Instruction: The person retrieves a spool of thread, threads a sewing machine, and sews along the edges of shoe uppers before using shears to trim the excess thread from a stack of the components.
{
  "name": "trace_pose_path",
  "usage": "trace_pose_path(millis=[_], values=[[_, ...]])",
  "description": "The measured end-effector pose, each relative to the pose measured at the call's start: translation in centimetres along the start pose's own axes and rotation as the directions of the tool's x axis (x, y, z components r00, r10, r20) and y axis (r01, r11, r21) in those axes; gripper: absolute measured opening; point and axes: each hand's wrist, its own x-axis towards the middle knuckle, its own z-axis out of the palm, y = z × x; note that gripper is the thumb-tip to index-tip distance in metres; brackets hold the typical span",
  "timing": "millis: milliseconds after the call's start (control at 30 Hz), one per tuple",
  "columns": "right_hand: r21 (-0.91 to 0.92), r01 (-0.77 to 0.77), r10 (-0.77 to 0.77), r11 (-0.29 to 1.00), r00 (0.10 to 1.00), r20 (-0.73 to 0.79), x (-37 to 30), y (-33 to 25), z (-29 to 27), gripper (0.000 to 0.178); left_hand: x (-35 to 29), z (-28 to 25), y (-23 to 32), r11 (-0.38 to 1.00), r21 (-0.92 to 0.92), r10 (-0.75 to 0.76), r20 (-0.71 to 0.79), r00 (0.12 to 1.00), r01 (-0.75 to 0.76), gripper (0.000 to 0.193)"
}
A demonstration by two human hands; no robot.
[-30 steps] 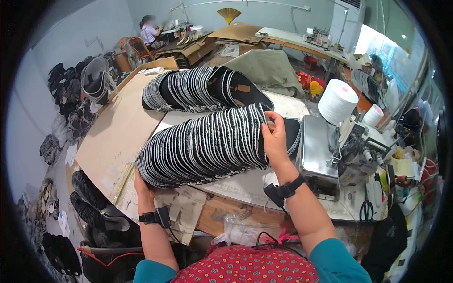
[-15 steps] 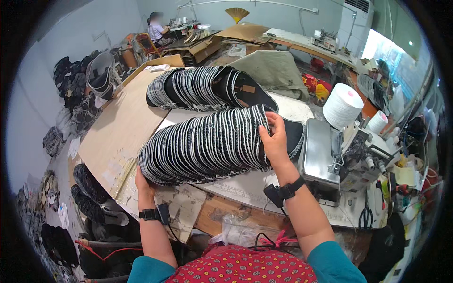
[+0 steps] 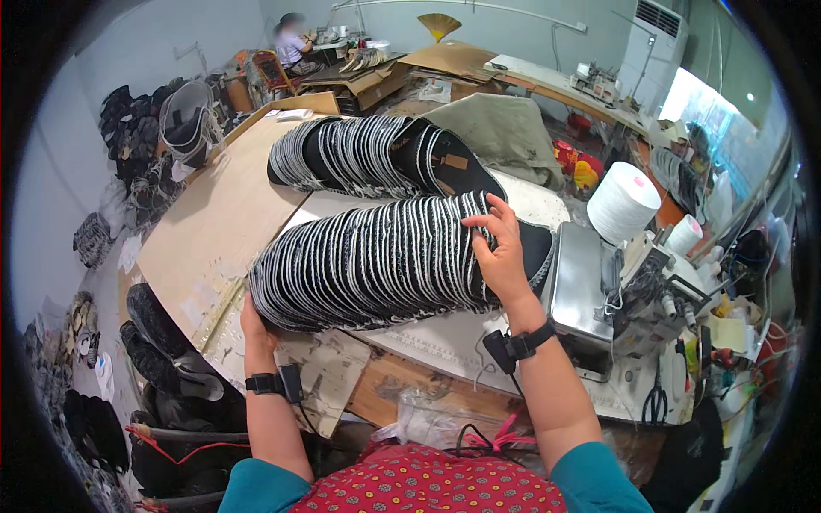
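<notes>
A long row of black, insole-shaped pieces (image 3: pixel 368 261) with white stitched edges lies packed face to face across the table before me. My left hand (image 3: pixel 255 323) presses against its left end, with the fingers hidden behind the pieces. At the right end, my right hand (image 3: pixel 503 261) rests over the upper edge, fingers and thumb spread apart and touching the last pieces. A second row of the same pieces (image 3: pixel 351 158) lies just behind, a larger black piece at its right end showing a tan label (image 3: pixel 453 161).
Right of the row stands a sewing machine with a metal cover (image 3: pixel 575 278), beside a large white thread cone (image 3: pixel 623 202) and scissors (image 3: pixel 656 402). A plywood board (image 3: pixel 205 222) extends left. Black pieces fill a container (image 3: pixel 192 449) at lower left. Another person (image 3: pixel 292 47) sits far back.
My right hand's fingers have lifted and spread over the top edge of the front row. My left hand stays at the left end. The whole view has shifted slightly.
</notes>
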Motion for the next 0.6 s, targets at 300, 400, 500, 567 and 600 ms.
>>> trace_pose_path(millis=[300, 400, 500, 567, 600], values=[[-0.19, 0.0, -0.008, 0.982, 0.999, -0.043, 0.3, -1.6, 0.1, 0.013, 1.8, -1.7, -0.5, 1.0, -0.008, 0.019, 0.036, 0.999, -0.019, 0.055], [-0.24, -0.005, -0.007, 0.971, 0.999, -0.05, 0.5, -1.9, 0.3, 0.017, 2.0, -1.8, -0.6, 1.0, -0.013, 0.021, 0.053, 0.998, -0.02, 0.054], [-0.256, -0.01, -0.004, 0.967, 0.999, -0.055, 0.6, -2.1, 0.5, 0.018, 1.4, -1.4, -0.5, 1.0, -0.004, 0.03, 0.046, 0.999, -0.03, 0.054], [-0.236, -0.034, 0.021, 0.971, 0.998, -0.057, 0.7, -2.2, 0.5, 0.02, 0.8, -1.0, -0.3, 0.999, 0.008, 0.035, 0.034, 0.999, -0.035, 0.054], [-0.236, -0.021, 0.012, 0.972, 0.999, -0.04, 0.7, -2.2, 0.5, 0.02, 0.5, -0.8, -0.2, 0.999, 0.026, 0.046, 0.02, 0.999, -0.046, 0.054]])
